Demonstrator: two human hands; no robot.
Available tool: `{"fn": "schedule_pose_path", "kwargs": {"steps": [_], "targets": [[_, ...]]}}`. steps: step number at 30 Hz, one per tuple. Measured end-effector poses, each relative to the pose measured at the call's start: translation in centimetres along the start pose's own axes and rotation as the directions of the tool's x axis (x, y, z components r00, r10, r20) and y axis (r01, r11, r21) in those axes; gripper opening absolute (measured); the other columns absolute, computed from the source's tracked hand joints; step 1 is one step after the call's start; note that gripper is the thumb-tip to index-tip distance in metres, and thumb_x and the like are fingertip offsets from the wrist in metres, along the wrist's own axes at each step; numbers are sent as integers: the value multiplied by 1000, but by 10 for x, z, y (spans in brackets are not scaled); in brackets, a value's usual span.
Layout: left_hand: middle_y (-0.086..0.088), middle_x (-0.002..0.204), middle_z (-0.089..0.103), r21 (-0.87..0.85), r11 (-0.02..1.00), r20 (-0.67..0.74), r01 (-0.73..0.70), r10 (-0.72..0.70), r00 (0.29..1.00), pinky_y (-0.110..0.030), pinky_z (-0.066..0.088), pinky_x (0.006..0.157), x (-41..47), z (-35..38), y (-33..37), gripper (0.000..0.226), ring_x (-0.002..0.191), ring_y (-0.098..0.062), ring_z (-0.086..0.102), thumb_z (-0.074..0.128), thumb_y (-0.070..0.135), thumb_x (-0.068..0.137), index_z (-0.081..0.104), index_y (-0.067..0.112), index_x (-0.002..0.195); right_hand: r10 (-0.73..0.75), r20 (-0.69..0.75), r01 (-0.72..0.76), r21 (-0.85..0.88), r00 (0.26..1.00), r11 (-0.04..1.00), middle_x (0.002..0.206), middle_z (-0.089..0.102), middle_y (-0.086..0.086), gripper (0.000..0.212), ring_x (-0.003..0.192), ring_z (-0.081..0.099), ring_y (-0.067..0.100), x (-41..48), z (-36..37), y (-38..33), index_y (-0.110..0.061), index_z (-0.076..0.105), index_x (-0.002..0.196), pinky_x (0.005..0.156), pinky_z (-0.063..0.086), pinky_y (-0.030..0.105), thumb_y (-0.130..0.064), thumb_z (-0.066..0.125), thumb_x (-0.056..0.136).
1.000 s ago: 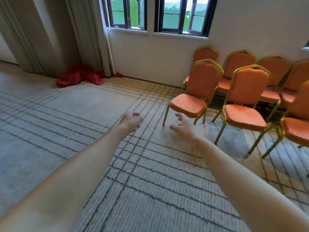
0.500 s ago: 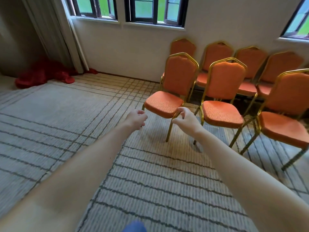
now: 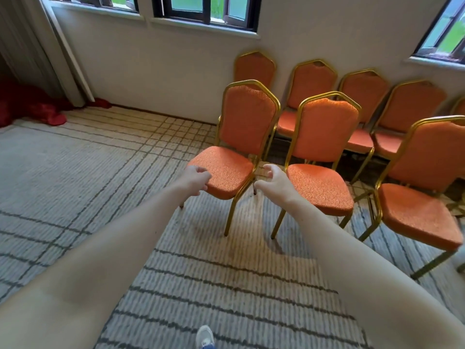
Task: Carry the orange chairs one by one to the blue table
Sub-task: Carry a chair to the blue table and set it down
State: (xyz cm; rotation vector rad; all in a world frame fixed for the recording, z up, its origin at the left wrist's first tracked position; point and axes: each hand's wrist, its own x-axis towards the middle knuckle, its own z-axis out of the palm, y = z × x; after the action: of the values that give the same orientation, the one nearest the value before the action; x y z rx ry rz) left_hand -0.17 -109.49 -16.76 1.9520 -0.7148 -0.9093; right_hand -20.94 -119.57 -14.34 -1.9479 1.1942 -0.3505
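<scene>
Left hand point(image 3: 195, 178) curls at chair point(image 3: 247, 117) seat edge, grip unclear, right hand point(image 3: 274, 181) open; lifted w/o both set, legs could snag next chair point(image 3: 327, 129).

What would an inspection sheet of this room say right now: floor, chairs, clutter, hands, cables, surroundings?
Surface: grey lined carpet; the chairs stand on it.
Job's things: nearest orange chair upright, in front of both hands; second chair and third chair to its right; back row against the wall; blue table not in view.
Clutter: red cloth heaped on the floor by the curtain.
Hands: left hand, fingers curled at the nearest seat's front left corner, grip cannot be told; right hand open beside the seat's right edge, holding nothing.
Cables: nothing seen.
Surroundings: white wall, windows, curtain, a shoe at the bottom edge.
</scene>
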Motion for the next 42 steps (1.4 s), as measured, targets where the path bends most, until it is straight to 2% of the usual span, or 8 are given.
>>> {"fn": "schedule_pose_path", "kwargs": {"steps": [10,13,18,22,26,30,34,42], "targets": [[-8,109,63,47,998,5,52,-52,999,-37,56,81,155,49,55,38,98,-22,65,55,21,92,51,16,130,27,55,-28,22,998,999,150,34,9,68,97,58,17,170,-48,16,-19,31,151,69,48,26,-26,60,89],[-8,107,63,23,997,-27,78,-77,997,-43,56,89,209,68,68,38,99,-23,64,54,21,92,50,15,129,0,102,0,-3,995,1000,153,33,8,67,114,51,19,234,-59,25,-19,30,151,79,44,27,-25,59,91],[-8,103,65,6,991,-111,133,-132,985,-42,55,86,288,102,95,40,100,-27,65,53,22,90,51,18,130,-37,203,55,-84,979,995,153,33,7,66,84,54,8,337,-84,37,-19,30,151,64,46,24,-26,58,92],[-8,111,63,-75,982,-211,174,-186,960,-39,53,84,336,128,110,35,99,-25,64,54,23,93,52,16,127,-82,287,126,-140,955,982,153,34,8,66,112,56,19,408,-102,44,-18,31,151,75,44,25,-25,59,91],[-8,120,58,-145,962,-307,232,-267,913,-39,49,88,374,140,110,37,98,-24,59,58,22,93,52,12,128,-89,365,153,-152,927,976,151,36,7,65,71,48,5,468,-104,45,-17,30,151,62,43,20,-22,57,92],[-7,121,56,-235,928,-406,288,-363,839,-35,48,78,410,136,100,40,92,-28,60,61,20,91,51,11,129,-117,430,207,-168,895,964,148,40,7,64,82,49,6,522,-87,43,-16,32,150,73,44,25,-23,59,92],[-3,119,58,-275,902,-477,331,-427,768,-37,53,85,451,125,86,38,95,-30,63,60,24,88,55,17,124,-122,490,234,-174,863,957,133,47,5,63,66,48,4,578,-61,32,-15,34,149,80,52,36,-21,58,92],[-5,122,62,-390,815,-507,427,-578,639,-34,47,99,548,99,44,40,110,-24,60,64,24,84,61,14,123,-115,602,310,-230,790,923,146,42,9,62,67,47,1,688,14,13,-16,34,149,58,45,20,-24,58,93]]}}
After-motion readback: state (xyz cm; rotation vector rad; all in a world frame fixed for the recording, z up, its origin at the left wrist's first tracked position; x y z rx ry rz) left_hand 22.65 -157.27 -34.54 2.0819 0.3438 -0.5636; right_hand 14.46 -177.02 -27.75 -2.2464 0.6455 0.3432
